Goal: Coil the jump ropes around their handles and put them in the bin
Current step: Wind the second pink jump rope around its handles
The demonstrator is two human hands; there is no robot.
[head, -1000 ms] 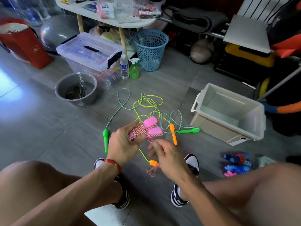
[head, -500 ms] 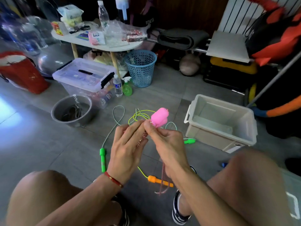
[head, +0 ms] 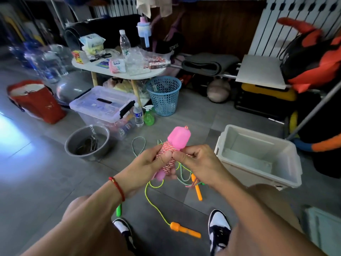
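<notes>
Both hands clamp on the pink jump rope (head: 170,154): the left hand (head: 145,167) grips the wound handles, the right hand (head: 199,163) pinches the cord's last turn. A second ago the bundle was low and looser; now it is raised, with only a short tail dangling. The coil seems nearly done, ready for the empty bin (head: 287,170) just beside. The orange-handled rope (head: 184,229) and green-handled rope (head: 138,145) lie uncoiled on the floor.

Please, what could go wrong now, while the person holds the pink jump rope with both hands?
1. The red-white cord end is only pinched by the right hand and left hand; if it is not tucked in, the coil on the pink jump rope may unwind.
2. The yellow-green rope and the orange handle lie loose between the shoes; standing up toward the bin, a foot might catch them.
</notes>
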